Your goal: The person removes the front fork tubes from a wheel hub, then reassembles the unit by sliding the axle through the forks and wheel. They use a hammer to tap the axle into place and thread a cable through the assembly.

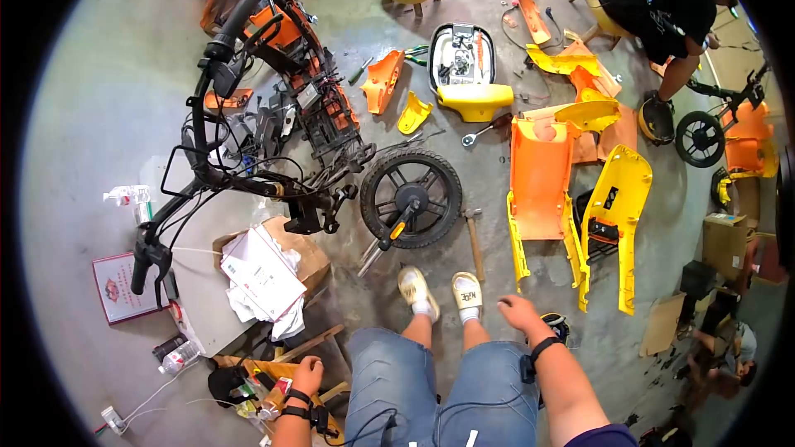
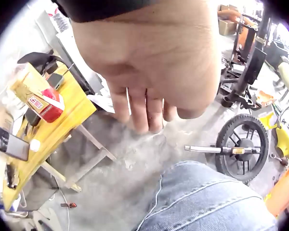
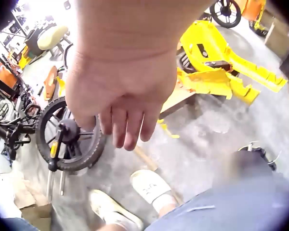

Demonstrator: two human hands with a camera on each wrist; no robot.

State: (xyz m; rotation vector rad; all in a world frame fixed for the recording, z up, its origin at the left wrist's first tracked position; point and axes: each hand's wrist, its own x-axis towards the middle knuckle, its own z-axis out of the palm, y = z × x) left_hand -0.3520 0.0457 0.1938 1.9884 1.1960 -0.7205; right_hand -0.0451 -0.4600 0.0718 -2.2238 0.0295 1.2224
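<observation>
The left hand (image 1: 308, 375) hangs beside a small wooden bench on the left of the head view; in the left wrist view its fingers (image 2: 139, 113) are relaxed and hold nothing. To the right of the knees, the right hand (image 1: 519, 313) is held in the air, and the right wrist view shows its fingers (image 3: 127, 120) loosely extended with nothing between them. A black spoked wheel (image 1: 411, 199) lies on the floor in front of the feet, a tool with a yellow part across it. A hammer (image 1: 474, 244) lies just right of the wheel.
A partly stripped bike frame (image 1: 217, 175) with handlebars stands at the left. Orange (image 1: 540, 178) and yellow body panels (image 1: 623, 199) lie at the right. An open tray of parts (image 1: 461, 54) is ahead. Boxes and papers (image 1: 263, 273) stand left; another person (image 1: 654, 0) is at top right.
</observation>
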